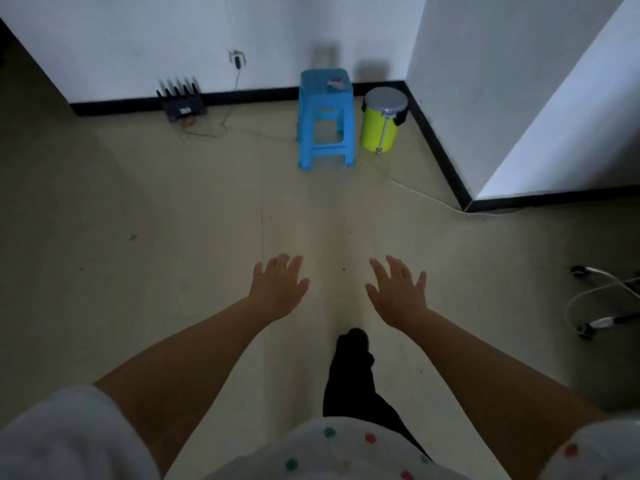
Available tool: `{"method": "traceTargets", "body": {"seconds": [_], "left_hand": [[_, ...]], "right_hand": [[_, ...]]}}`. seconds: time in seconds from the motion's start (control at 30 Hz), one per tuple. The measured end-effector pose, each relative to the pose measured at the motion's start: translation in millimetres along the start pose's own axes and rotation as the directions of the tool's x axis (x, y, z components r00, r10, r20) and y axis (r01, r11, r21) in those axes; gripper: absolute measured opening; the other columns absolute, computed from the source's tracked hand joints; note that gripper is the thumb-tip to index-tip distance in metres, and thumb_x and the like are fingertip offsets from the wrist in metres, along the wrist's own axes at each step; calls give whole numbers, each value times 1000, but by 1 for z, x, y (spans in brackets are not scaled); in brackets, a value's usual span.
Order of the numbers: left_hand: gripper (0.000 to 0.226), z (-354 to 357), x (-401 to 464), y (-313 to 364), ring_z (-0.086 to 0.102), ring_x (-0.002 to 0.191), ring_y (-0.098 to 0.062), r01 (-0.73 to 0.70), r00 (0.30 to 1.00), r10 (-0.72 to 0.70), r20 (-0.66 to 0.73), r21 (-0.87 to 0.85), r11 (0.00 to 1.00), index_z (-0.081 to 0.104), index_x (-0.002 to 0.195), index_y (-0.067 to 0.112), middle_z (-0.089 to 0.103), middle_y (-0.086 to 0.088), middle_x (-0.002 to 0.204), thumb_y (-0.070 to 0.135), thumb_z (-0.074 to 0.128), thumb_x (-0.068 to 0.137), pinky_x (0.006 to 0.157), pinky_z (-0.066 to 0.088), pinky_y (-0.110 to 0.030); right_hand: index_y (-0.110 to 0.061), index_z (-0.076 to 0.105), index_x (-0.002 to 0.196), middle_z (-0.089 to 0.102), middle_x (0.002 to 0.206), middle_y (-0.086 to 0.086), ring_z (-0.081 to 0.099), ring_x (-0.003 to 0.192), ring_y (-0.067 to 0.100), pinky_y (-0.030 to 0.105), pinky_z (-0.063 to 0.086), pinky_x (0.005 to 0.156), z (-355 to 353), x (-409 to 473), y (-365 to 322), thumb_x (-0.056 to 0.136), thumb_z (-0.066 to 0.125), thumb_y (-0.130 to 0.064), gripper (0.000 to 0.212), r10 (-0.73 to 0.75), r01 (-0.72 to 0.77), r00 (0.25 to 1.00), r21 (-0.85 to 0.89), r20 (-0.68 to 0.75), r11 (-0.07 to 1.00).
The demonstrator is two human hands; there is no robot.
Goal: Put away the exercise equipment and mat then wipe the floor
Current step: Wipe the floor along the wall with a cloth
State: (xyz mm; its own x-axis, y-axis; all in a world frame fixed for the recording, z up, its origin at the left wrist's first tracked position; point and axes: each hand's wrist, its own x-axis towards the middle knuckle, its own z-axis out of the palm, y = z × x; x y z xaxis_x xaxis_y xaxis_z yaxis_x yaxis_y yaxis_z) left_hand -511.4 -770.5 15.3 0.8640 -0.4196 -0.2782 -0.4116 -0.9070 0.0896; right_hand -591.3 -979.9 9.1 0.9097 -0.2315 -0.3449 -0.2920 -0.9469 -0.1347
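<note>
Both hands, left [278,289] and right [398,292], hung spread and empty above bare floor [173,237]. No mat or equipment showed. A blue stool [325,119] stood well ahead; wiping should probably skirt it.

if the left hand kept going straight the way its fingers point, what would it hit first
Probably the blue stool. The left hand is open over bare floor, fingers aimed ahead and slightly right, and nothing lies between. Depth is unclear, so it might pass beside the stool to the wall.
</note>
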Motion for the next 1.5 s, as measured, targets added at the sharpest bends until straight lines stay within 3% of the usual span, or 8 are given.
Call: {"method": "traceTargets", "body": {"seconds": [0.37, 0.53, 1.0, 1.13, 1.33, 1.5], "left_hand": [[54, -88, 261, 12, 33, 135, -25, 113, 994, -113, 11, -73, 991, 24, 147, 20, 33, -8, 148, 43, 33, 99, 113, 22, -45], [54, -103, 386, 4, 32, 135, -25, 81, 994, -75, 82, -69, 994, 22, 148, 20, 31, -7, 149, 42, 32, 99, 113, 19, -46], [54, -229, 747, -67, 33, 135, -26, 20, 998, -16, 55, -78, 997, 25, 147, 19, 33, -8, 148, 43, 32, 99, 113, 22, -45], [54, -232, 839, -69, 32, 135, -26, 35, 996, -30, 85, -70, 997, 24, 147, 19, 33, -7, 148, 42, 32, 99, 113, 21, -44], [56, -231, 967, -67, 32, 136, -25, 191, 971, -169, 167, -127, 973, 23, 148, 20, 32, -7, 149, 45, 29, 99, 111, 25, -43], [73, -223, 1050, -63, 36, 134, -23, 215, 960, -176, 216, -172, 961, 25, 147, 20, 33, -6, 148, 55, 10, 85, 108, 27, -38]], "right_hand": [[-28, 9, 150, 4, 159, 6, 5, 147, 24, 59, 3, 113, -127, 269, 51, 101, 25, -41, 53, -63, 63, 998, -2, 24, 998], [-29, 8, 150, 2, 159, 5, 3, 147, 24, 60, 1, 113, -154, 386, 59, 101, 24, -42, 53, -70, 71, 995, -16, 74, 997], [-32, 23, 146, 10, 158, 3, 5, 146, 23, 60, 5, 112, -273, 725, 64, 101, 25, -40, 46, 24, -24, 995, -2, 94, 1000], [-30, 21, 148, 10, 158, 3, 5, 146, 23, 61, 6, 112, -291, 829, 78, 101, 26, -39, 47, -15, 19, 991, -31, 131, 999], [-29, 17, 149, 11, 157, 3, 7, 145, 22, 59, 8, 113, -326, 988, 99, 101, 28, -41, 51, -109, 121, 970, -44, 215, 992], [-25, 23, 147, 20, 154, 9, 18, 142, 25, 46, 23, 111, -336, 1095, 107, 100, 33, -41, 51, -201, 233, 943, -95, 267, 968]]}}
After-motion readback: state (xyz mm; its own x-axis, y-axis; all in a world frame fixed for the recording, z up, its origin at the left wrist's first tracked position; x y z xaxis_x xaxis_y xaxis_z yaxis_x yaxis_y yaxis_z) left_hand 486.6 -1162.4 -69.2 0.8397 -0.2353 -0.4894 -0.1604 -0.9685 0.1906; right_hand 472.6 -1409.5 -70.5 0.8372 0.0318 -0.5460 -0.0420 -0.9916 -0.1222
